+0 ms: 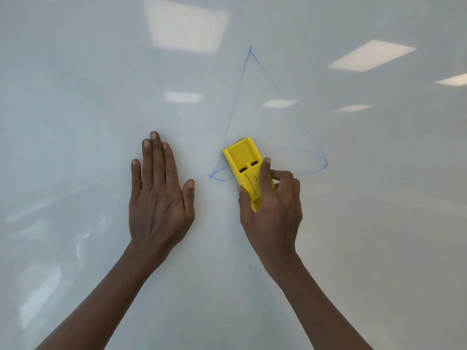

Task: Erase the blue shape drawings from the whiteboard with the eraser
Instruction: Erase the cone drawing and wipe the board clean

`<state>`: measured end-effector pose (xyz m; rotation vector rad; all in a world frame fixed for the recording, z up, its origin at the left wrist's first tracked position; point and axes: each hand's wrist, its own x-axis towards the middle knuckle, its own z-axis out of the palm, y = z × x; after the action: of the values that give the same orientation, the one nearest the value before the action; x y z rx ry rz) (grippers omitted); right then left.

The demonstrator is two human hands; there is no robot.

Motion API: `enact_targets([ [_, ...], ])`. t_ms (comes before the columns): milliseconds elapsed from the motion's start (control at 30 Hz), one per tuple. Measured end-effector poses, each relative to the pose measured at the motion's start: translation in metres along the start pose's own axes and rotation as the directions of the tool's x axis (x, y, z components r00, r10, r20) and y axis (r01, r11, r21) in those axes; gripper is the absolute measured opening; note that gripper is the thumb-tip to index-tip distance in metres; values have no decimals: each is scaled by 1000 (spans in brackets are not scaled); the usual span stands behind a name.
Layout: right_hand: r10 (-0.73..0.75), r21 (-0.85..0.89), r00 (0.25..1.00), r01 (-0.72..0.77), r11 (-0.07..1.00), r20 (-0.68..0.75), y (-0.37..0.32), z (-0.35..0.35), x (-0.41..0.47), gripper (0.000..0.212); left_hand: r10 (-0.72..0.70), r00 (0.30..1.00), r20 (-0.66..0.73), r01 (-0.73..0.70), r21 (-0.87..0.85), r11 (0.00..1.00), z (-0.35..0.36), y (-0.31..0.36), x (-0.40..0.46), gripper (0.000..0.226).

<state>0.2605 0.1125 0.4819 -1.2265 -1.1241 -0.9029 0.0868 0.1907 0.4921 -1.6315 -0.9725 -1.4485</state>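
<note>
Your yellow eraser (243, 164) lies flat on the whiteboard (75, 97), covering the lower-left edge of the blue cone drawing (236, 97), partly faded.

Yellow on pale grey-white, with thin blue lines

The blocky plastic eraser (243, 161) is bright yellow; the glossy whiteboard (75, 97) is pale grey-white with white light patches; the cone-shaped line drawing (237, 89) is blue, partly faded.
</note>
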Motion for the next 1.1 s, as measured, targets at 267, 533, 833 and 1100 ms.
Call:
enact_targets([
  [267, -126, -57, 988, 132, 990, 89, 5, -7, -37, 59, 12, 1000, -8, -12, 9, 1000, -1, 0, 0, 69],
  [533, -125, -57, 988, 130, 990, 85, -29, 2, -3, 60, 17, 1000, -3, -17, 16, 1000, -1, -1, 0, 69],
  [833, -105, -76, 992, 110, 991, 68, 7, -7, -16, 62, 6, 1000, 6, -6, 10, 1000, -1, 0, 0, 70],
  [1100, -121, -60, 992, 124, 991, 45, -20, 1, 27, 62, 7, 1000, 7, -7, 5, 1000, -2, 0, -1, 70],
])
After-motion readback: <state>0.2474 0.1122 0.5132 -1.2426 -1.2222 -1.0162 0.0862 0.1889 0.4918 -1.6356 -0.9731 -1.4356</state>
